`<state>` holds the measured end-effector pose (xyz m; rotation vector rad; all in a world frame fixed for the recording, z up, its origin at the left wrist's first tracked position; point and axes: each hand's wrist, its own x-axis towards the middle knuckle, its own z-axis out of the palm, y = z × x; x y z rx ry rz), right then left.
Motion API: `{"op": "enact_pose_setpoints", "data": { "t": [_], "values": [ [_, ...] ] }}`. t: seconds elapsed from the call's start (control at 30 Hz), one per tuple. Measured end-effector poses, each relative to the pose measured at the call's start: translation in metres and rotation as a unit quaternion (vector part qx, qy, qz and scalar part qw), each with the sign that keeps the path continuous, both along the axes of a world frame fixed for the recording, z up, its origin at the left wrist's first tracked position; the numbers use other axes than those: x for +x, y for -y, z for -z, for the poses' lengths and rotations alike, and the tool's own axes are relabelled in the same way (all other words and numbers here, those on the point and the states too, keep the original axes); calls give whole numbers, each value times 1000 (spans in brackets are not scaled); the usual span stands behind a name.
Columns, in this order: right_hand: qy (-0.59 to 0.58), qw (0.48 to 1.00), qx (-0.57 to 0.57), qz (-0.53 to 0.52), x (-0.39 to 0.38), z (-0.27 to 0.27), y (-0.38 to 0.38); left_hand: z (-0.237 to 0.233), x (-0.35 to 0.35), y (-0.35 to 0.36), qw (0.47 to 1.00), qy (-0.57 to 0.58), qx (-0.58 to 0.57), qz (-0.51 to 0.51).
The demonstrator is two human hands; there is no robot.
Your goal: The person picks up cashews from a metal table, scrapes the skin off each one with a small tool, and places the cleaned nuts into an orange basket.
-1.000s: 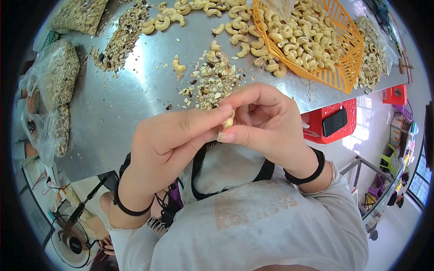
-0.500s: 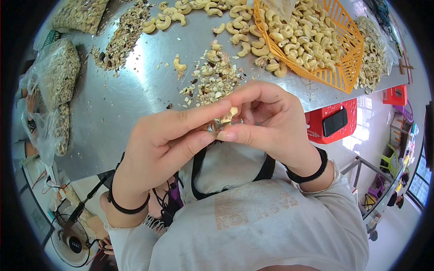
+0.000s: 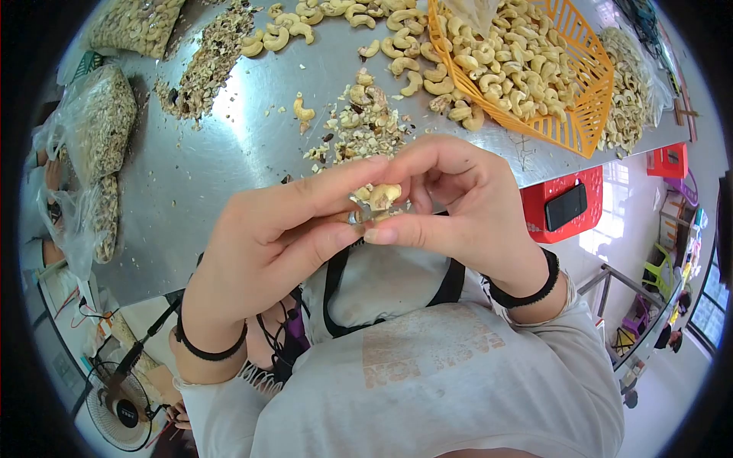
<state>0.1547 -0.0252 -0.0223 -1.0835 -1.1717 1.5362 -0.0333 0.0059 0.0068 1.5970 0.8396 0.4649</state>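
My left hand (image 3: 286, 221) and my right hand (image 3: 462, 202) meet at the fingertips above the table's near edge. Between them is a pale cashew nut (image 3: 385, 196), pinched in my right fingers, with broken bits around it. My left thumb and fingers close on a small silvery metal tool (image 3: 356, 217); its shape is mostly hidden by the fingers. Just beyond my hands lies a heap of cashew scraps (image 3: 363, 130) with dark skin flecks. One loose cashew (image 3: 302, 107) rests left of that heap.
An orange plastic basket (image 3: 595, 99) full of cashews stands at the right on the metal table (image 3: 175, 206). Whole cashews (image 3: 408, 46) lie beside it. Bags of nut pieces (image 3: 111, 122) sit at left. A phone (image 3: 566, 206) lies on a red stool (image 3: 534, 217).
Between my fingertips the cashew has turned and shows more of its surface. My left fingers have shifted slightly; the things on the table look the same.
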Motion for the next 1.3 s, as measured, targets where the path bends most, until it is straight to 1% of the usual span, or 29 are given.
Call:
{"op": "enact_pose_setpoints", "data": {
  "t": [0.03, 0.1, 0.23, 0.3, 0.43, 0.5, 0.53, 0.6, 0.63, 0.67, 0.7, 0.83, 0.9, 0.93, 0.97, 1.1, 1.2, 1.23, 1.3],
  "values": [
    [13, 1000, 9, -8, 0, 0, 0, -1, -2, -2, 1000, 0, 0, 0],
    [26, 999, 18, -16, 0, -1, 0, -2, -5, -5, 998, -39, -14, 47],
    [4, 1000, -15, -17, -2, -4, -1, 4, -3, -3, 999, -12, -6, 32],
    [4, 1000, -23, -20, -2, -4, -1, 10, -4, -1, 990, -18, 135, 29],
    [-2, 1000, -21, -9, -4, -1, -2, 5, 1, 1, 983, -49, 177, 30],
    [-11, 1000, -22, -4, -4, 0, -2, 7, 4, 3, 963, -60, 262, 11],
    [-20, 999, -31, 1, -5, 0, -2, 8, 4, 3, 963, -60, 262, 11],
    [-30, 999, -40, 7, -5, 1, -1, 11, 4, 5, 976, -37, 213, -4],
    [-38, 999, -33, 12, -6, 2, 0, 10, 3, 5, 976, -37, 213, -3],
    [-47, 998, -26, 17, -6, 3, 1, 8, 0, 7, 993, -37, 112, -32],
    [-47, 998, -26, 17, -6, 3, 1, 7, -2, 7, 998, -36, 8, -60],
    [-62, 998, -31, 12, -4, 4, 0, 8, 1, 6, 998, -6, 7, -55],
    [-74, 997, -36, 10, -4, 4, 0, 11, 1, 6, 995, 19, 75, -59],
    [-117, 991, -57, 11, -5, 4, 0, 10, 2, 6, 995, 19, 76, -59],
    [-160, 984, -78, 12, -5, 3, 0, 8, 2, 7, 996, 18, 63, -63],
    [-192, 977, -90, 1, -1, 4, -1, 9, 3, 10, 996, 16, 28, -79],
    [-207, 976, -72, 8, -1, 8, -2, 7, 3, 10, 997, 10, 27, -65],
    [-230, 970, -78, 3, 0, 8, -2, 6, 4, 11, 997, 10, 27, -66],
    [-252, 964, -84, -4, -1, 7, -2, 5, 6, 11, 997, 31, -3, -65]
  ]
}}
